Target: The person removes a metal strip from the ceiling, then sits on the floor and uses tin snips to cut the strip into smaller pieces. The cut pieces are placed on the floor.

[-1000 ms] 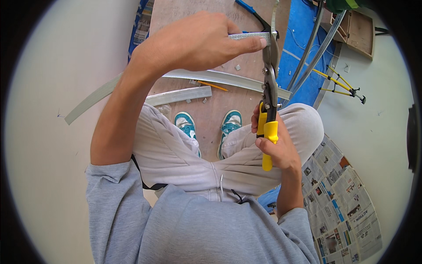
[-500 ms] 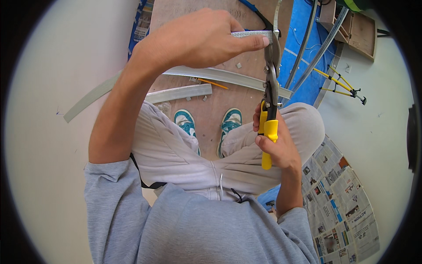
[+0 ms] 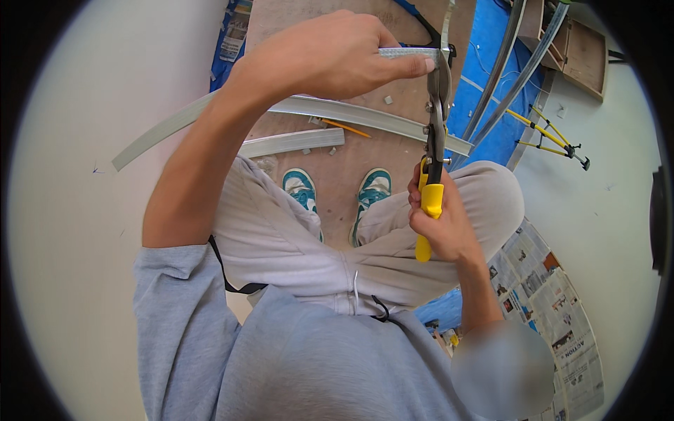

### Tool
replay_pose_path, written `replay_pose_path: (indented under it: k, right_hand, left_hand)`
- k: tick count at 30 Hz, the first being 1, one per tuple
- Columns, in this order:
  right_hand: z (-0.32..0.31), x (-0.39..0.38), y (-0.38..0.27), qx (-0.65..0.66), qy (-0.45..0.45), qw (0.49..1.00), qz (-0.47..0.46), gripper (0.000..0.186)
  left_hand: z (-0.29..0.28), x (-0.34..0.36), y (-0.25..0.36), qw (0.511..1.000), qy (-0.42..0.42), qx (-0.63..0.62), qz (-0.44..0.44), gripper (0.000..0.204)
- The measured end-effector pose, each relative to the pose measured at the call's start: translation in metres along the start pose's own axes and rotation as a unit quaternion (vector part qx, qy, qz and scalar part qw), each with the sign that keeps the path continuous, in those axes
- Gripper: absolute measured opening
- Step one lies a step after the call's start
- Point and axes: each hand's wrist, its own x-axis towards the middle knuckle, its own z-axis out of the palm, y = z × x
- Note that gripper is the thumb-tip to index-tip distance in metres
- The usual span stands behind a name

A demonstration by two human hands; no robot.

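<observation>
My left hand (image 3: pixel 330 59) pinches a thin silvery metal channel piece (image 3: pixel 411 52) near its end, thumb stretched along its near side. Upright in my right hand (image 3: pixel 449 228) is a pair of tin snips (image 3: pixel 436 126) with yellow grips, my fingers wrapped round the handles. The jaws of the snips meet the end of the metal piece just beyond my left thumb. A narrow metal strip (image 3: pixel 446 24) rises past the jaws at the top. My left hand hides the rest of the piece it holds.
Below my hands, a long metal channel (image 3: pixel 365 116), a shorter one (image 3: pixel 302 142) and an orange pencil (image 3: pixel 345 128) lie with small scraps on a wooden board (image 3: pixel 344 158). To the right are blue sheeting (image 3: pixel 469 98), metal lengths (image 3: pixel 523 88), a yellow tripod (image 3: pixel 544 132), a wooden box (image 3: pixel 584 56) and newspapers (image 3: pixel 562 316).
The view has shifted slightly, so the floor items appear a little further right. Both hands keep their grips, and the snips stay at the end of the metal piece.
</observation>
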Motion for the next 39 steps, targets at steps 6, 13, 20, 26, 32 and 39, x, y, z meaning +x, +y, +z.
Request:
replay_pose_path:
  k: [6,13,20,26,32,39]
  right_hand:
    - [-0.002,0.002,0.002,0.025,-0.02,0.999,0.014,0.041]
    - [-0.007,0.01,0.01,-0.002,-0.034,0.999,0.016,0.036]
    - [-0.009,0.025,0.019,0.051,-0.072,0.994,0.063,0.034]
    - [-0.008,0.032,0.018,0.018,-0.061,0.996,0.065,0.034]
    - [0.011,0.035,0.017,0.053,-0.016,0.998,0.001,0.045]
    - [0.057,0.046,0.022,0.052,0.085,0.979,-0.177,0.05]
  left_hand:
    - [0.03,0.019,-0.023,0.996,0.067,0.056,-0.001,0.075]
    - [0.024,0.023,-0.016,0.998,0.011,0.047,-0.045,0.072]
    - [0.02,0.025,-0.032,0.995,-0.045,0.045,-0.071,0.069]
    - [0.04,0.03,-0.051,0.993,0.019,0.065,-0.093,0.079]
    - [0.023,0.022,-0.05,0.992,-0.007,-0.076,-0.097,0.074]
    - [-0.017,0.0,-0.049,0.983,0.072,-0.131,-0.108,0.072]
